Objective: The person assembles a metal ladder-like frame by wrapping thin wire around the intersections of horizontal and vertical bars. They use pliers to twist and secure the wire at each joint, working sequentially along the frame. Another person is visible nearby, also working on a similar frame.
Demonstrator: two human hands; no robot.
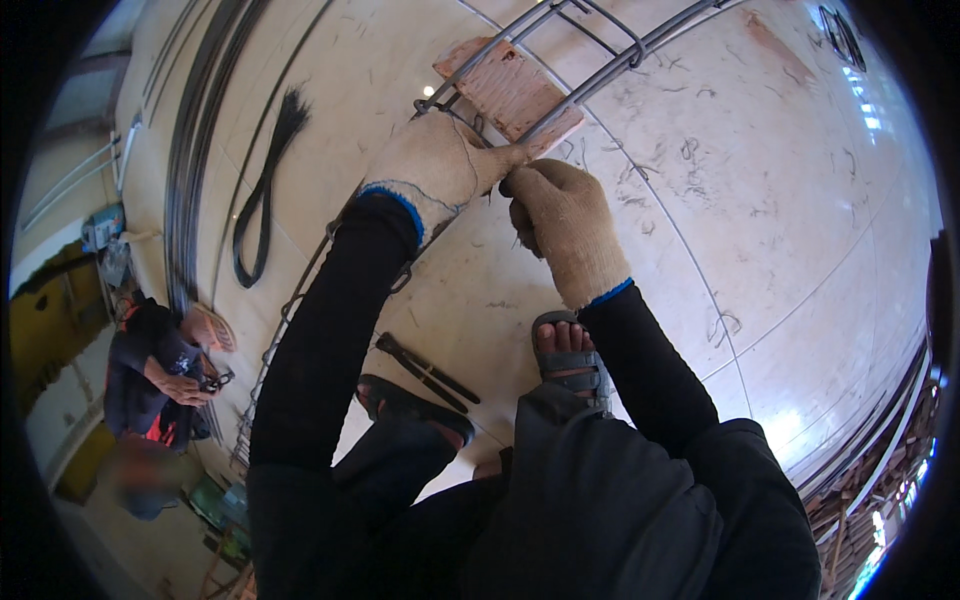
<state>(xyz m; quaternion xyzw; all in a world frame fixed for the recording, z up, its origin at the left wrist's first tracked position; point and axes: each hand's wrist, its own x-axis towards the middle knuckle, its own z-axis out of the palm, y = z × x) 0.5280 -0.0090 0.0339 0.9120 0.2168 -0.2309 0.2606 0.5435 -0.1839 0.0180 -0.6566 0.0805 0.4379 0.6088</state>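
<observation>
A steel rebar cage (602,75) of long bars and bent stirrups runs from the upper right down beneath my left arm. Its bars pass over a reddish wooden board (508,88). My left hand (425,165), in a beige knitted glove with a blue cuff, is closed over the cage beside the board; its thumb points right and its other fingers are mostly hidden. Close against that thumb, my right hand (570,225), gloved alike, has its fingers pinched together. Whatever they hold is too small to make out. Dark-handled nippers (428,372) lie on the floor between my feet.
A looped bundle of black tie wire (265,195) and long steel rods (190,190) lie to the left. A co-worker (155,375) sits at far left. Wire scraps dot the pale tiled floor (760,230). A black wire coil (842,38) lies at upper right.
</observation>
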